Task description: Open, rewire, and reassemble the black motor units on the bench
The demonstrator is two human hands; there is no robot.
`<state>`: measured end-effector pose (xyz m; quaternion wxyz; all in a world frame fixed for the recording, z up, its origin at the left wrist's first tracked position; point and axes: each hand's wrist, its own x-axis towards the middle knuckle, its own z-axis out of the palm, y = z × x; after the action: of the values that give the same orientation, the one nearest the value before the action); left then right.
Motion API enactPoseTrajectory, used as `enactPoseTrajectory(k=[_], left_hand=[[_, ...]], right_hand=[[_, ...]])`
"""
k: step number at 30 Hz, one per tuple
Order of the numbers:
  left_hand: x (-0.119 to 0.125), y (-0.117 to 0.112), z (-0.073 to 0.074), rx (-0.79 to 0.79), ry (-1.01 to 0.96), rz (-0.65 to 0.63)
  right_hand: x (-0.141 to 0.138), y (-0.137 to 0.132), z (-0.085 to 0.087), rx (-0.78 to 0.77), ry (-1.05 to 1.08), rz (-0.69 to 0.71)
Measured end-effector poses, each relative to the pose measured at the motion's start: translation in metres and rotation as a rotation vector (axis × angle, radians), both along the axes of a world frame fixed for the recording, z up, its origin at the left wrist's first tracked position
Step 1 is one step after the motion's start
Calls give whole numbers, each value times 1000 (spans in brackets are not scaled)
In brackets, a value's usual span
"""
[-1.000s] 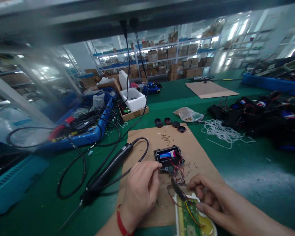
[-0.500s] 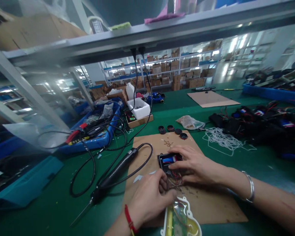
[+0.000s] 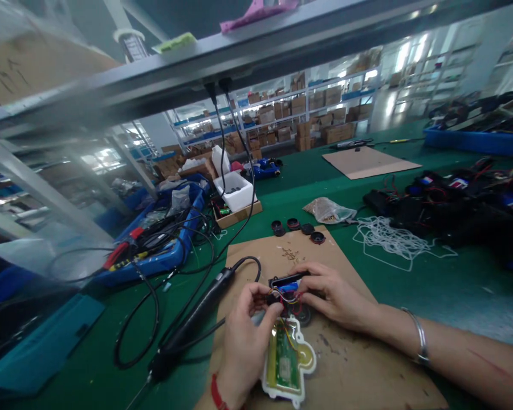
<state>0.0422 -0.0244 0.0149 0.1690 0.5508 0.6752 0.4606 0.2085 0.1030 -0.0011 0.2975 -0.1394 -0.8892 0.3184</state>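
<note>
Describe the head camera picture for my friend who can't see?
The left hand pinches wires while the right hand holds a black box with a blue battery, above a cardboard sheet. A green circuit board in a white-edged case lies below them, a black pen-shaped tool beside.

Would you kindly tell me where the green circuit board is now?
In the head view, the green circuit board sits in a white-edged clear shell on the cardboard sheet, right beside the left hand.

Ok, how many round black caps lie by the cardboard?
4, left to right along the far edge of the cardboard sheet: first cap, second cap, third cap, fourth cap.
</note>
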Motion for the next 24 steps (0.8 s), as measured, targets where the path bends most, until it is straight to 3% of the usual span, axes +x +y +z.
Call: enactPoseTrajectory(k=[4,9,16,20,24], left_hand=[[4,16,1,48,187,-41],[0,31,5,93,434,-261],[-1,36,2,99,705,-361],[0,31,5,82,656,-338],[2,22,13,2,525,-391]], right_hand=[[-3,1,1,1,29,-8],[-3,3,-5,-9,59,-23],[-3,0,-11,-163,122,-121],[-4,-4,-6,-165,89,-103],[-9,-8,-5,-197,116,-142]])
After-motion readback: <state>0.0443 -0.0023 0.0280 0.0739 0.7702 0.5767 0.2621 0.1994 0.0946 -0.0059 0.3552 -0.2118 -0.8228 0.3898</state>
